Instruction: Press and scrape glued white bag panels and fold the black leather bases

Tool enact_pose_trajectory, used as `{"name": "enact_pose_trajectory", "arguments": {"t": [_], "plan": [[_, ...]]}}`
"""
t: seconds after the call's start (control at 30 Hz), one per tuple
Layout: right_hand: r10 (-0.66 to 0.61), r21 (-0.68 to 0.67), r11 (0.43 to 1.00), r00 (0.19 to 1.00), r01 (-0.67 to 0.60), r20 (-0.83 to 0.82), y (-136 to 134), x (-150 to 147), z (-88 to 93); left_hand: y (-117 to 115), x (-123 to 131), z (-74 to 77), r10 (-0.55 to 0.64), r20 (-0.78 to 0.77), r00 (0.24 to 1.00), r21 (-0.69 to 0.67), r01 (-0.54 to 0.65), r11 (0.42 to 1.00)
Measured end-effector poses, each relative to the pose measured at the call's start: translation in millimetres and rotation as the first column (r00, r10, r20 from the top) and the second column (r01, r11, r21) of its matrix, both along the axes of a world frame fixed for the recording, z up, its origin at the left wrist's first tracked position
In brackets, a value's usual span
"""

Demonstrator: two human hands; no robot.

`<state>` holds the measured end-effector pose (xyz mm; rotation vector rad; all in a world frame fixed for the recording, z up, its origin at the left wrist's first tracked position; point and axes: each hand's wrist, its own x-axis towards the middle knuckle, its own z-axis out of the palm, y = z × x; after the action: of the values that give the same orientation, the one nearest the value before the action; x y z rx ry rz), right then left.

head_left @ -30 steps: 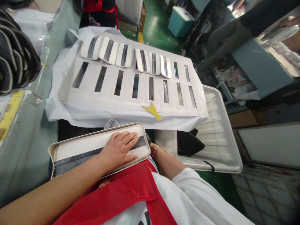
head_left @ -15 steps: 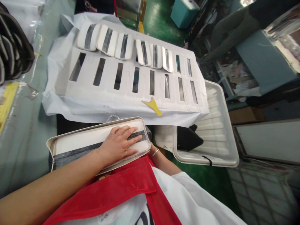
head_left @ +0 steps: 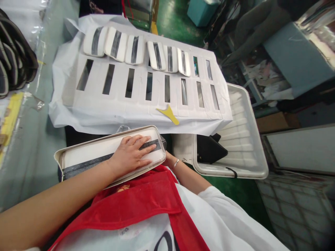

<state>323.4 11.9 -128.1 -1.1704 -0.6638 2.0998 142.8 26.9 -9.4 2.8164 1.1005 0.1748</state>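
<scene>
**A:** Head view: we see our left hand [head_left: 131,155] lying flat on a long white moulded panel with a dark grey strip along it [head_left: 91,157]. The panel rests across our lap, over the red apron [head_left: 141,205].

**B:** And the grip of that hand?

**A:** Apart. The fingers are spread and the palm is down, with the fingertips on the grey strip near the panel's right end. It clamps nothing.

**B:** Where is our right hand [head_left: 168,159]?

**A:** Mostly hidden beneath that same end of the panel. Only the wrist shows, with a thin bracelet, so we cannot tell whether its grip is apart or together.

**B:** What do we see past the panel?

**A:** A crumpled white sheet [head_left: 59,108] carrying a white slotted board with two rows of narrow openings [head_left: 141,101]. Six small white pieces with grey stripes [head_left: 134,52] lie along the far row. A flat yellow scraper-shaped piece [head_left: 169,115] lies at the board's near edge.

**B:** And to our right?

**A:** A white ribbed plastic tray [head_left: 243,139] sits just beside the sheet, with a black object [head_left: 210,150] in its near left corner. Far left, on the grey-green table [head_left: 34,146], we see a stack of black curved pieces with grey rims [head_left: 15,62].
</scene>
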Motion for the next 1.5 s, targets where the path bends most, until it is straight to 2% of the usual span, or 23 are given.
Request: {"name": "enact_pose_trajectory", "arguments": {"t": [0.13, 0.33, 0.43, 0.53, 0.63, 0.73, 0.83, 0.9, 1.0, 1.03, 1.23, 1.5], "plan": [[-0.169, -0.080, 0.983, 0.985, 0.165, -0.042, -16, -3, 2.2, -2, 2, -1.1, 0.007, -0.005, 1.000, -0.001, -0.007, 1.000], [-0.206, -0.123, 0.973, 0.974, 0.194, -0.096, 3, -3, 7.4, -4, 1, -0.7, 0.015, -0.021, 1.000, 0.003, -0.015, 1.000], [-0.285, -0.111, 0.955, 0.954, 0.275, -0.088, -7, -6, 21.0, -3, 0, -0.4, 0.019, -0.012, 1.000, -0.006, -0.019, 1.000], [-0.364, -0.051, 0.932, 0.923, 0.360, -0.123, -33, -6, 39.0, -1, 1, -0.4, 0.020, -0.008, 1.000, -0.015, -0.020, 1.000], [-0.334, 0.074, 0.936, 0.934, 0.345, -0.126, -54, 1, 57.7, 0, 1, -1.1, 0.013, -0.009, 1.000, -0.019, -0.013, 1.000], [-0.240, 0.185, 0.957, 0.967, 0.222, 0.084, -54, 16, 73.4, 0, 2, -1.9, 0.009, -0.002, 1.000, -0.008, -0.009, 1.000], [-0.163, 0.237, 0.968, 0.931, 0.086, 0.326, -32, 31, 85.1, -1, 2, -1.7, 0.012, 0.005, 1.000, 0.000, -0.012, 1.000], [-0.094, 0.283, 0.957, 0.841, -0.072, 0.533, -14, 38, 91.2, -1, 2, -1.4, 0.015, 0.012, 1.000, 0.001, -0.015, 1.000], [-0.037, 0.301, 0.890, 0.604, -0.342, 0.796, 3, 40, 98.8, -1, 2, -2.1, 0.026, 0.032, 0.999, -0.004, -0.026, 1.000], [-0.038, 0.302, 0.863, 0.544, -0.406, 0.838, 5, 39, 101.1, -1, 2, -2.6, 0.028, 0.040, 0.999, -0.006, -0.028, 1.000], [-0.098, 0.282, 0.707, 0.304, -0.649, 0.948, 3, 38, 114.2, -1, 1, -5.9, 0.029, 0.065, 0.997, -0.025, -0.028, 0.999], [0.024, 0.094, 0.554, 0.129, -0.827, 0.991, 15, 46, 133.7, -4, 0, -1.0, 0.027, 0.083, 0.996, -0.026, -0.025, 0.999]]}}
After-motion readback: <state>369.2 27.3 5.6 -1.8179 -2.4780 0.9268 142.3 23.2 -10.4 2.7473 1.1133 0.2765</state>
